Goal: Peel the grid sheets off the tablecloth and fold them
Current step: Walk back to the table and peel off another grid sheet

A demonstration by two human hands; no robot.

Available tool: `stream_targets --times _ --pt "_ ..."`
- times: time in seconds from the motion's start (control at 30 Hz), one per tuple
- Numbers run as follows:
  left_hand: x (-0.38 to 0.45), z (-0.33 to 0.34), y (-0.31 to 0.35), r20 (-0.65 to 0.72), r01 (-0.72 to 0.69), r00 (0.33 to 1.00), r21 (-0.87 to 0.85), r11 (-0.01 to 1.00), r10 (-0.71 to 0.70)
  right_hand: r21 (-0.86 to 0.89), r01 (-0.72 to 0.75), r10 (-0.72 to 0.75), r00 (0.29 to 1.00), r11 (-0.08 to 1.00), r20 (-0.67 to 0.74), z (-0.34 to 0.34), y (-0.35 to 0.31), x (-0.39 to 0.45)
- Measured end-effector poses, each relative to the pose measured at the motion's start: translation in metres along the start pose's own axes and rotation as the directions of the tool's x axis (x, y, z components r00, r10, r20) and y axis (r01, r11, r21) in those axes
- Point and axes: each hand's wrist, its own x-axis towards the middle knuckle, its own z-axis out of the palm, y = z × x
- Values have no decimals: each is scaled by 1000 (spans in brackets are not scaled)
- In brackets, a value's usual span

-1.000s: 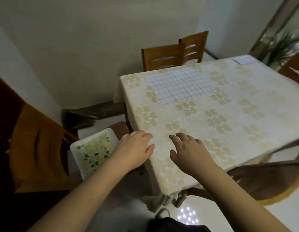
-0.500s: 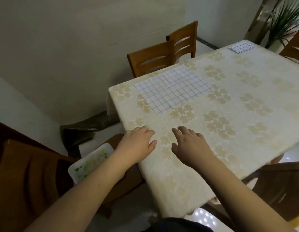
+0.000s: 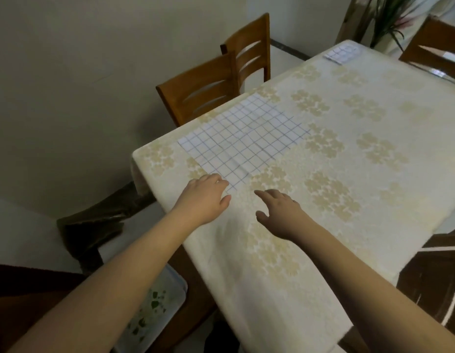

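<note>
At the near corner of the thin, limp grid sheet [image 3: 243,142], left hand [image 3: 204,197] and right hand [image 3: 278,212] hover open-fingered, likeliest peeling point.

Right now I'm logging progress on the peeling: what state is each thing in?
Large grid sheet: flat on the tablecloth, unpeeled.
Small grid sheet: flat at the far corner, untouched.
Left hand: open, fingertips at the large sheet's near corner.
Right hand: open, empty, beside the large sheet.
</note>
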Motion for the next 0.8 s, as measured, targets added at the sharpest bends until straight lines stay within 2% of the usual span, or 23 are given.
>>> stream_targets --times 0.13,0.23,0.3,0.37,0.4,0.5,0.67,0.8 --pt "50 19 -29 39 -39 998 9 999 39 176 -84 81 996 981 21 16 -4 51" --pt "82 47 -49 113 -56 992 16 998 54 381 -190 177 982 905 67 33 -3 90" --pt "99 66 -57 194 -68 979 16 998 64 591 -288 283 954 753 103 44 1 115" --pt "108 83 -62 255 -78 964 1 997 75 795 -331 360 920 508 154 54 6 134" --pt "113 91 -66 269 -81 959 -15 997 82 853 -334 386 906 401 174 59 8 145" --pt "122 110 -79 284 -93 953 -53 994 105 922 -345 444 864 176 238 69 15 169" --pt "128 133 -106 283 -157 945 -45 987 163 953 -286 573 766 -102 291 75 22 196" --pt "127 142 -114 285 -189 939 -33 981 191 947 -242 509 800 -210 317 74 17 202"
